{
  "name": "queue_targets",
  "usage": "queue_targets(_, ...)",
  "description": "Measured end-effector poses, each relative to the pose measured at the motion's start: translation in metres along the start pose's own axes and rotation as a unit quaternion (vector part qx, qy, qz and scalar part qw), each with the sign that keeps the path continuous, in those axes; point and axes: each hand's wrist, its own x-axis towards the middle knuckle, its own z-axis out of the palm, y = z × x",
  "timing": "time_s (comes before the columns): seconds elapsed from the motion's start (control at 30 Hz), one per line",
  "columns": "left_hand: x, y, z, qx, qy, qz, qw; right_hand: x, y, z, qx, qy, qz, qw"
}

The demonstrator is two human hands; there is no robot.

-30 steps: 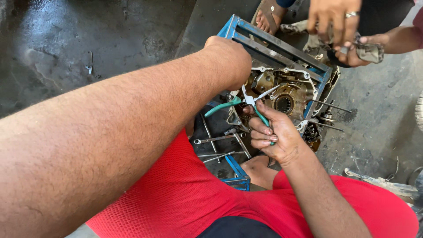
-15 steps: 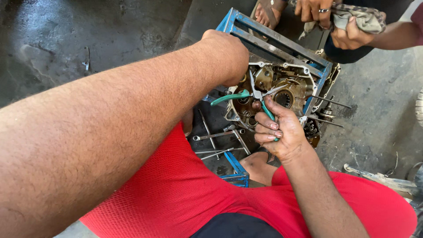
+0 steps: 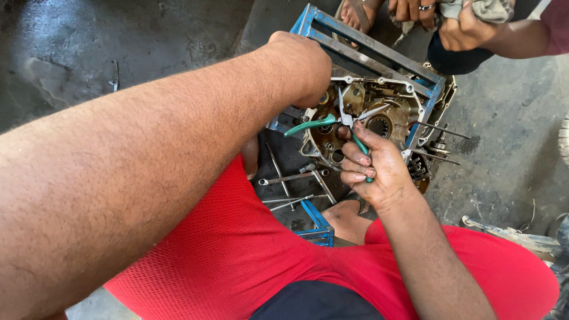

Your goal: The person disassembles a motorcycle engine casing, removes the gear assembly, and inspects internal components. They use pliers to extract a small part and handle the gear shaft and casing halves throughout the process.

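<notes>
From the head camera, looking down, I see my right hand (image 3: pixel 376 172) wrapped around one green-sleeved handle of a pair of steel circlip pliers (image 3: pixel 344 121); the fingers are curled shut on that handle, while the other green handle juts free to the left. The pliers' long axis runs from my palm up and leftward, their thin tips spread apart over the open grey aluminium engine crankcase (image 3: pixel 379 112), just beside a round bearing bore. My left hand (image 3: pixel 302 65) is closed into a fist resting on the crankcase's upper left edge; whether it grips anything I cannot tell, as the forearm hides the palm. The right hand is the nearer one to the bore. The crankcase sits in a blue-painted steel frame stand (image 3: pixel 367 44), whose top bar crosses just beyond the casing. Loose steel spanners (image 3: pixel 290 178) lie on the dark floor, below left of the casing. At the top edge, another person's hands hold a grey rag (image 3: pixel 480 9), well apart from mine.
</notes>
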Motion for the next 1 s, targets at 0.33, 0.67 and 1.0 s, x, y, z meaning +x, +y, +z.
queue_targets(0.33,-0.005,0.001,0.002,0.012,-0.001,-0.005,1.0,-0.044,0.0,0.027,-0.206,0.097,-0.045,0.973)
queue_targets(0.67,-0.009,-0.001,-0.003,0.018,-0.014,0.002,1.0,-0.092,0.018,-0.007,-0.28,0.13,-0.018,0.951)
queue_targets(1.0,-0.005,0.006,-0.007,0.017,-0.018,-0.012,1.0,-0.054,-0.01,-0.06,-0.02,-0.022,0.077,0.997)
